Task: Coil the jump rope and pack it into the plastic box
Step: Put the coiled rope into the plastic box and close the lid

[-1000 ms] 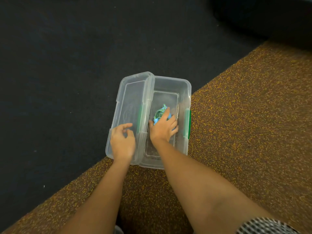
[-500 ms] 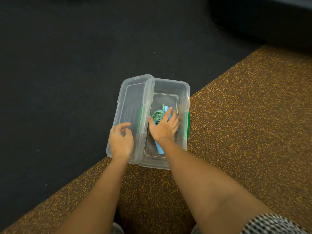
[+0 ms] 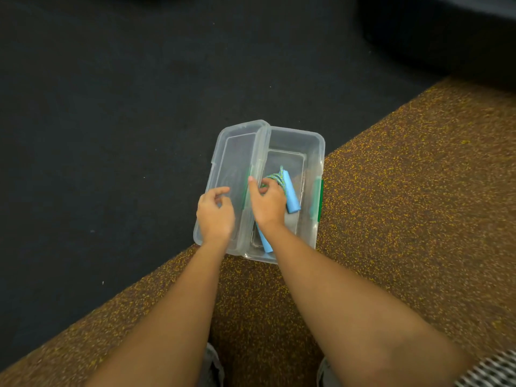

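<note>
The clear plastic box (image 3: 314, 152) sits on the floor with its lid (image 3: 231, 152) swung open to the left. Inside lies the jump rope (image 3: 279, 178), a green coil with two blue foam handles. One handle (image 3: 291, 198) points toward the right wall. The other handle (image 3: 265, 243) shows under my wrist at the near end. My right hand (image 3: 268, 203) is inside the box with its fingers curled on the green coil and its thumb up by the hinge rim. My left hand (image 3: 215, 213) rests on the open lid, fingers loosely bent, holding nothing.
The box straddles the border between a dark mat (image 3: 111, 135) on the left and a brown speckled floor (image 3: 405, 205) on the right. A green latch (image 3: 319, 199) sits on the box's right wall. A dark bulky object (image 3: 446, 32) fills the far right corner.
My right hand went from lying flat on the rope to curling and shifting left toward the hinge, uncovering both blue handles. The left hand stayed on the lid.
</note>
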A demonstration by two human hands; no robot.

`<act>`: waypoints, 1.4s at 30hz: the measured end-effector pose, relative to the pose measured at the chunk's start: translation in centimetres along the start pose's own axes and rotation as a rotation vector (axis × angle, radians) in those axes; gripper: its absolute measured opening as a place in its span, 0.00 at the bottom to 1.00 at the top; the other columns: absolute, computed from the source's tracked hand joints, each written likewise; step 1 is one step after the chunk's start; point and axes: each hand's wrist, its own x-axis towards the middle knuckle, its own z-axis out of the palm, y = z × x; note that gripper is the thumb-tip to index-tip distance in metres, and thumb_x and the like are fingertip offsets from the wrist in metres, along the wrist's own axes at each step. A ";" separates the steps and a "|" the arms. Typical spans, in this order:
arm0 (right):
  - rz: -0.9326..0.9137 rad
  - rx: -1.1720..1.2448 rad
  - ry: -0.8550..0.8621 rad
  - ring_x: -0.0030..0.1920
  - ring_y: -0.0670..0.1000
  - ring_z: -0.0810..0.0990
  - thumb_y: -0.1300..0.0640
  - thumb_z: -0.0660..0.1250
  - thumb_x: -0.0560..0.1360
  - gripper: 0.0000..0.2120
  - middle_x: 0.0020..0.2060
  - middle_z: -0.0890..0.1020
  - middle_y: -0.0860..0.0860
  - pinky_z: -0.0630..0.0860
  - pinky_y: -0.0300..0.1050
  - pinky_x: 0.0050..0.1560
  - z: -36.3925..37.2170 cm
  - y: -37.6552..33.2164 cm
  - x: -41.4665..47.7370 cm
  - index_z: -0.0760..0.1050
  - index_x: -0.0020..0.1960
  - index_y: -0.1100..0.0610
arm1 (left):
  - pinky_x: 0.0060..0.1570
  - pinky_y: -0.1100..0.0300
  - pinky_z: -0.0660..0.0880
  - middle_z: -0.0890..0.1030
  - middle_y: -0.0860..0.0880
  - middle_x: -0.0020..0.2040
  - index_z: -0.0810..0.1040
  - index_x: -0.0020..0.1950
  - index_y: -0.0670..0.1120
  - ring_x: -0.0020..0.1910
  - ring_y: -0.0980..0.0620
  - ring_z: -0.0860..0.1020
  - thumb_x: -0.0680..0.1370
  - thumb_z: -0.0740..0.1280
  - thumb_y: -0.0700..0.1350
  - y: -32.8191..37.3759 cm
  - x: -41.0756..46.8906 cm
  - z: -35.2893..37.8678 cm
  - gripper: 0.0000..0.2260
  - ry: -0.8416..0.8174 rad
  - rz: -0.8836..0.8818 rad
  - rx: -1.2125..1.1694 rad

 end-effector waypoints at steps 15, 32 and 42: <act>0.146 0.048 -0.116 0.52 0.59 0.81 0.55 0.66 0.75 0.14 0.48 0.81 0.57 0.76 0.51 0.56 -2.0 -1.5 0.8 0.75 0.58 0.60 | 0.61 0.52 0.71 0.75 0.43 0.60 0.76 0.58 0.45 0.58 0.47 0.75 0.76 0.58 0.38 0.1 1.1 -0.9 0.13 0.073 0.020 0.012; 0.149 0.120 0.025 0.50 0.51 0.74 0.54 0.59 0.79 0.19 0.51 0.77 0.54 0.72 0.50 0.61 -9.9 2.8 1.9 0.71 0.67 0.61 | 0.45 0.60 0.70 0.80 0.49 0.54 0.78 0.61 0.47 0.48 0.52 0.76 0.79 0.58 0.44 1.8 -0.1 1.4 0.13 -0.213 0.019 0.105; 0.091 -0.189 0.066 0.65 0.59 0.72 0.57 0.56 0.80 0.19 0.64 0.76 0.60 0.66 0.45 0.66 -10.8 4.1 1.3 0.68 0.69 0.62 | 0.34 0.58 0.70 0.81 0.35 0.45 0.80 0.46 0.38 0.33 0.48 0.74 0.77 0.58 0.36 1.2 -1.1 3.2 0.11 -0.137 0.068 0.289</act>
